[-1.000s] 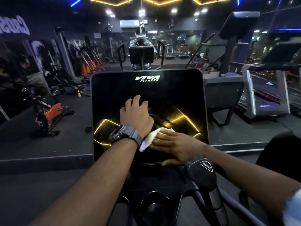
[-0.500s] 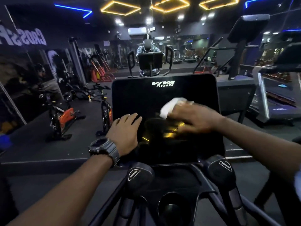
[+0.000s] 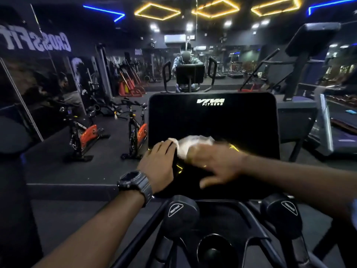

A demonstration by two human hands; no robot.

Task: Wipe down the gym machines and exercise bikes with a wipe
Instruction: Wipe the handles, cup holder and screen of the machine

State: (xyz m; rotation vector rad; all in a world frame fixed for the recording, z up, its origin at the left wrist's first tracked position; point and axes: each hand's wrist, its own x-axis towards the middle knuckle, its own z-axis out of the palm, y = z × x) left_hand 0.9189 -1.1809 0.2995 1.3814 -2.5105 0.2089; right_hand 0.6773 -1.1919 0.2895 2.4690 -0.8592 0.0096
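The right hand (image 3: 214, 163) is pressing a white wipe (image 3: 193, 145) against the lower left of the dark console (image 3: 212, 120), fingers spread flat over it, though motion blur is hiding their exact hold. The left hand (image 3: 160, 163) is resting open on the console's near left edge, touching the wipe's end. The wipe looks loosely bunched; I reckon it could slip out, or the sweep could bump the left fingers.

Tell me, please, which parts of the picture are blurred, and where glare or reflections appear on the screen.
Head view: the right hand and the wipe are smeared by motion blur; the left hand is sharp; yellow ceiling lights reflect on the dark console screen near the hands.
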